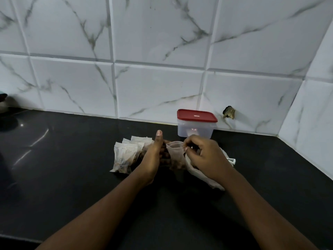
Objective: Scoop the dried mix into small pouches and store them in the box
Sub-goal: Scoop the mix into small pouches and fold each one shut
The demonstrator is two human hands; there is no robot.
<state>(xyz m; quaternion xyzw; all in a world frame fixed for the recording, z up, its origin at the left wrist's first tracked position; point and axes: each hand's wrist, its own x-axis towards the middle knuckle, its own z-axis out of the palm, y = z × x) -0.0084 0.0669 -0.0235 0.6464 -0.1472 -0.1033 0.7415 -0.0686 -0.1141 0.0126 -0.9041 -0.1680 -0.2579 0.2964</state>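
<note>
A small translucent pouch (pixel 176 156), partly filled with brown dried mix, stands upright between my hands on the black counter. My left hand (pixel 153 156) holds its left side with the thumb raised. My right hand (pixel 203 156) pinches the pouch's open rim with curled fingers. Several filled pouches (pixel 126 156) lie in a pile just left of my left hand. The clear plastic box (pixel 195 129) with a red lid (pixel 197 115) stands closed behind my hands, against the wall. A larger white bag (pixel 205 175) lies under my right hand.
The black counter (pixel 72 177) stretches left and toward me. A marble-tiled wall (pixel 162 78) runs along the back and turns at the right corner. A hole in the tile (pixel 229 112) sits right of the box. A dark object (pixel 3 105) stands at the far left edge.
</note>
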